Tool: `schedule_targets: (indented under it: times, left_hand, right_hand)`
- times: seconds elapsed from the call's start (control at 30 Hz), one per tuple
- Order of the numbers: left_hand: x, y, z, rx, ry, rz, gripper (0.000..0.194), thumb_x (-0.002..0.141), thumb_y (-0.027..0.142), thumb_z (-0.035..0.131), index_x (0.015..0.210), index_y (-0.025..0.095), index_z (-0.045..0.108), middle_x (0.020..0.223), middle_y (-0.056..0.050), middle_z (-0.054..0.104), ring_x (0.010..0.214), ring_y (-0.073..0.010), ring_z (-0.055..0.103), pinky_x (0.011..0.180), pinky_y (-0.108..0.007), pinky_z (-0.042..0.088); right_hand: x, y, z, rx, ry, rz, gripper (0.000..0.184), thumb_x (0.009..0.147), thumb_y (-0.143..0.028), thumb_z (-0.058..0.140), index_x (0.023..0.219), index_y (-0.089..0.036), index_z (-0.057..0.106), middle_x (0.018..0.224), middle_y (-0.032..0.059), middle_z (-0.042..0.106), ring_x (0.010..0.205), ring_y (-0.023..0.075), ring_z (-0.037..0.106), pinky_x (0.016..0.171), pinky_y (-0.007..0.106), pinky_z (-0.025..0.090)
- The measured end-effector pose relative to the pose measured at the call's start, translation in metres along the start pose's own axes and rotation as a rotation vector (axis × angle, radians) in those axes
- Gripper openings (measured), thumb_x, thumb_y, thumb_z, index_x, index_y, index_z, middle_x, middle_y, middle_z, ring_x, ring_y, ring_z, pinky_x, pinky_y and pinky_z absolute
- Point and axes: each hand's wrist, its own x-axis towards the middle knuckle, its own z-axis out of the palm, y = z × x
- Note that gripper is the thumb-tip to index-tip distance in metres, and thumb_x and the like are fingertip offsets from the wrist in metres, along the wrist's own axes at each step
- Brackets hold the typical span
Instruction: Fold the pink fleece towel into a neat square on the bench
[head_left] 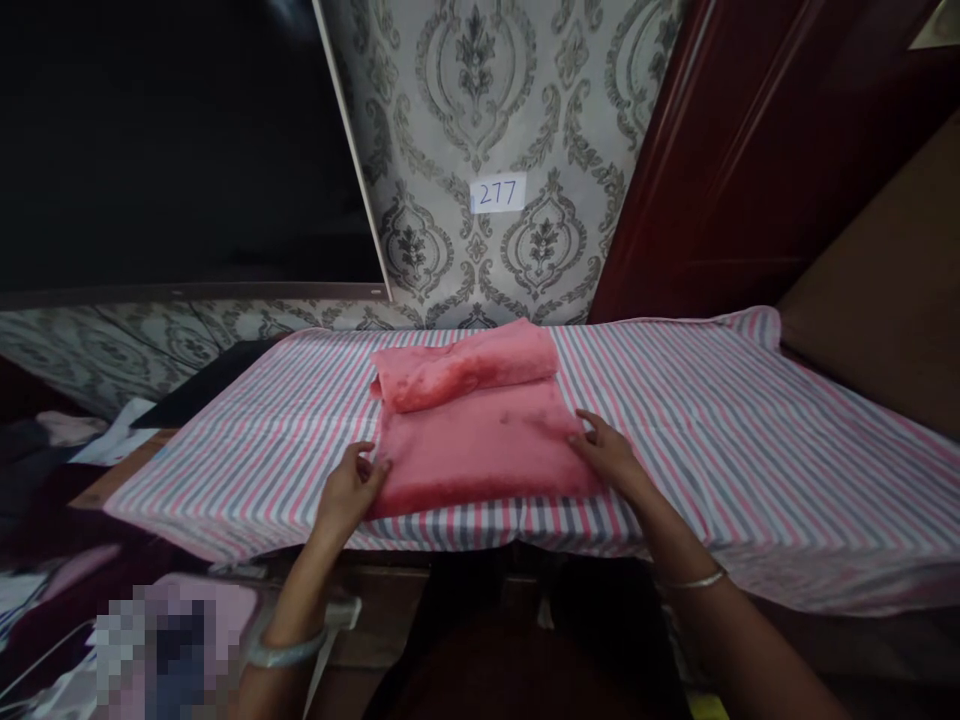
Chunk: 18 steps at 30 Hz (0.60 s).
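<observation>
A pink plush cloth (480,450) lies in front of me, its near part flat and its far part folded or rolled into a thick bundle (469,365). At its left edge is my left hand (352,487), thumb touching the cloth and index finger held apart from it. My right hand (606,452) rests at the right edge, thumb on the cloth and index finger stretched out. Both hands look open, though the lower fingers are partly hidden. Under the cloth is a striped cover (697,430) in pink, grey and white.
A large dark screen (187,150) stands at the back left, before patterned wallpaper. A paper label (498,192) reading 277 is on the wall. Dark red wooden panelling (720,170) rises at the right. Clothes and other items (67,560) lie at the lower left.
</observation>
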Motion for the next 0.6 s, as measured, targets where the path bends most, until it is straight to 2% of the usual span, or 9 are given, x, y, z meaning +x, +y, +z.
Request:
schedule_targets:
  times: [0.07, 0.1, 0.17, 0.23, 0.3, 0.43, 0.5, 0.6]
  left_hand:
    - [0.008, 0.013, 0.002, 0.156, 0.105, 0.188, 0.044, 0.083, 0.051, 0.056, 0.110, 0.018, 0.065, 0.088, -0.008, 0.070, 0.078, -0.0246, 0.066, 0.074, -0.039, 0.054]
    - [0.013, 0.023, 0.006, 0.190, 0.090, 0.292, 0.042, 0.088, 0.046, 0.050, 0.114, 0.018, 0.066, 0.101, -0.011, 0.072, 0.091, -0.0263, 0.068, 0.084, -0.041, 0.055]
    - [0.022, 0.043, 0.021, 0.205, -0.082, 0.489, 0.041, 0.095, 0.038, 0.041, 0.123, 0.020, 0.065, 0.123, -0.011, 0.070, 0.115, -0.0261, 0.065, 0.102, -0.042, 0.050]
    - [0.032, 0.057, 0.041, 0.258, -0.310, 0.611, 0.044, 0.098, 0.036, 0.041, 0.134, 0.022, 0.061, 0.140, -0.009, 0.064, 0.130, -0.0244, 0.057, 0.114, -0.042, 0.042]
    - [0.038, 0.060, 0.060, 0.407, -0.414, 0.609, 0.049, 0.098, 0.038, 0.047, 0.143, 0.021, 0.056, 0.151, -0.010, 0.055, 0.140, -0.0276, 0.048, 0.121, -0.048, 0.032]
    - [0.039, 0.042, 0.081, 0.687, -0.325, 0.423, 0.060, 0.100, 0.045, 0.046, 0.155, 0.022, 0.042, 0.162, -0.012, 0.040, 0.151, -0.0374, 0.030, 0.121, -0.070, 0.011]
    - [0.035, 0.033, 0.084, 0.736, -0.298, 0.371, 0.063, 0.101, 0.049, 0.044, 0.157, 0.023, 0.037, 0.163, -0.012, 0.038, 0.151, -0.0389, 0.028, 0.118, -0.074, 0.012]
    - [0.032, 0.030, 0.084, 0.764, -0.270, 0.361, 0.065, 0.100, 0.052, 0.044, 0.157, 0.022, 0.037, 0.162, -0.017, 0.038, 0.150, -0.0401, 0.031, 0.116, -0.074, 0.018]
  right_hand:
    - [0.009, -0.007, 0.003, -0.200, 0.161, -0.135, 0.058, 0.082, -0.037, 0.059, 0.137, -0.017, 0.059, 0.112, 0.0117, 0.074, 0.099, 0.0284, 0.070, 0.092, 0.045, 0.055]
    - [0.015, -0.014, 0.008, -0.261, 0.190, -0.223, 0.055, 0.085, -0.036, 0.056, 0.137, -0.017, 0.060, 0.120, 0.0131, 0.071, 0.108, 0.0292, 0.067, 0.097, 0.046, 0.053]
    - [0.024, -0.031, 0.022, -0.362, 0.144, -0.397, 0.049, 0.091, -0.036, 0.051, 0.135, -0.016, 0.062, 0.134, 0.0144, 0.065, 0.123, 0.0293, 0.060, 0.107, 0.046, 0.047]
    - [0.031, -0.045, 0.040, -0.486, 0.034, -0.474, 0.048, 0.096, -0.036, 0.047, 0.136, -0.015, 0.062, 0.141, 0.0156, 0.060, 0.132, 0.0290, 0.054, 0.113, 0.046, 0.041]
    - [0.034, -0.049, 0.056, -0.638, -0.032, -0.441, 0.050, 0.100, -0.037, 0.045, 0.141, -0.014, 0.058, 0.149, 0.0166, 0.053, 0.141, 0.0311, 0.045, 0.116, 0.050, 0.036]
    - [0.031, -0.030, 0.071, -0.840, -0.075, -0.292, 0.057, 0.103, -0.044, 0.043, 0.155, -0.022, 0.043, 0.165, 0.0131, 0.032, 0.153, 0.0338, 0.024, 0.116, 0.060, 0.030]
    - [0.029, -0.020, 0.071, -0.865, -0.096, -0.284, 0.059, 0.103, -0.045, 0.042, 0.158, -0.023, 0.038, 0.167, 0.0120, 0.026, 0.154, 0.0323, 0.020, 0.117, 0.058, 0.029]
    - [0.029, -0.015, 0.070, -0.870, -0.085, -0.286, 0.059, 0.104, -0.046, 0.039, 0.158, -0.023, 0.037, 0.168, 0.0113, 0.024, 0.155, 0.0315, 0.018, 0.117, 0.057, 0.029]
